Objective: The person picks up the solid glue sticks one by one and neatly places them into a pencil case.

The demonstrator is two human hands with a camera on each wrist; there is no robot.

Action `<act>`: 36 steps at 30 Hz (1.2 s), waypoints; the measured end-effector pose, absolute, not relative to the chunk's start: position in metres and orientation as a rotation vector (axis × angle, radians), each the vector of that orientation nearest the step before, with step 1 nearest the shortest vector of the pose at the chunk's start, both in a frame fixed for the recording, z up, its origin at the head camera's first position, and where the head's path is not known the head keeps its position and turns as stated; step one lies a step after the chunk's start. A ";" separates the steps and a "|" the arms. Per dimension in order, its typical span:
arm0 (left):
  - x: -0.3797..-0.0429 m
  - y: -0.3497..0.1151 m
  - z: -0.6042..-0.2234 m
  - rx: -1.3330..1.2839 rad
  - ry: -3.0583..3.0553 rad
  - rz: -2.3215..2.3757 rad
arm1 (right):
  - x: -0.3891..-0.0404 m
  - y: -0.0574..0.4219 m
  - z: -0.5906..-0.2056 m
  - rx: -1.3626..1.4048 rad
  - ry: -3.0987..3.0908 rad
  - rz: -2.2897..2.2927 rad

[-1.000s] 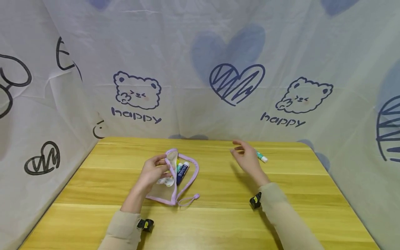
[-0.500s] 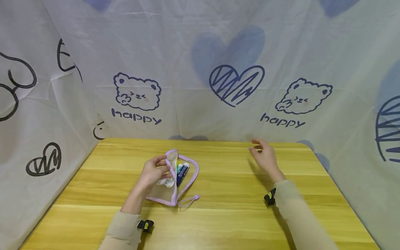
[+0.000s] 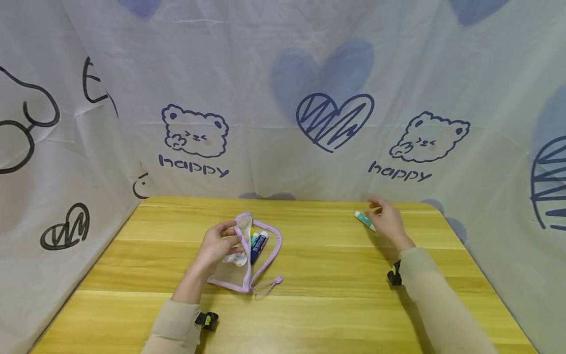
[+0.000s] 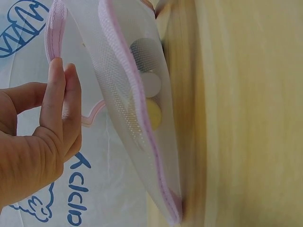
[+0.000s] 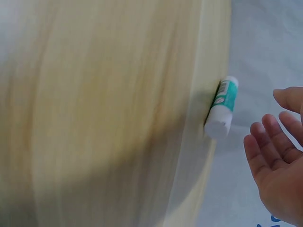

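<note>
My left hand (image 3: 216, 246) pinches the lilac-trimmed edge of a see-through mesh pouch (image 3: 278, 241), holding its mouth apart. Through the mesh in the left wrist view, round ends of several sticks show, one a yellow end (image 4: 154, 113). A dark blue tube with a white cap (image 3: 259, 247) leans in the pouch beside a green one (image 3: 254, 238). Toward the back right of the table lies a white and green glue stick (image 3: 364, 221). My right hand (image 3: 390, 222) hovers just right of this glue stick (image 5: 223, 104), fingers loosely bent, holding nothing; a gap shows in the right wrist view.
The wooden table (image 3: 318, 314) ends at a pale cloth backdrop (image 3: 265, 162) printed with hearts and bears. A lilac pull cord (image 3: 267, 285) lies beside the pouch's lower corner. Each wrist carries a small black camera (image 3: 395, 273).
My right hand has moved to the right, past the glue stick, which now shows on its left side. My left hand stays on the pouch's edge.
</note>
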State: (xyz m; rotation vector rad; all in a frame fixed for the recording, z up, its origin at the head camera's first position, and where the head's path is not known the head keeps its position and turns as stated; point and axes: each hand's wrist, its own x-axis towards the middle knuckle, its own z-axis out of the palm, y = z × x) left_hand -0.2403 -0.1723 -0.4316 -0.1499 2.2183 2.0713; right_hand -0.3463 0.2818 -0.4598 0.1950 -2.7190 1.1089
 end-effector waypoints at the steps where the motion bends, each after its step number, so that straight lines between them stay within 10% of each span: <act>1: -0.240 -0.172 -0.432 -0.153 2.218 2.072 | -0.347 0.283 -0.461 0.196 -2.734 1.098; 36: -0.240 -0.173 -0.430 -0.157 2.210 2.080 | -0.360 0.289 -0.481 0.295 -2.930 0.886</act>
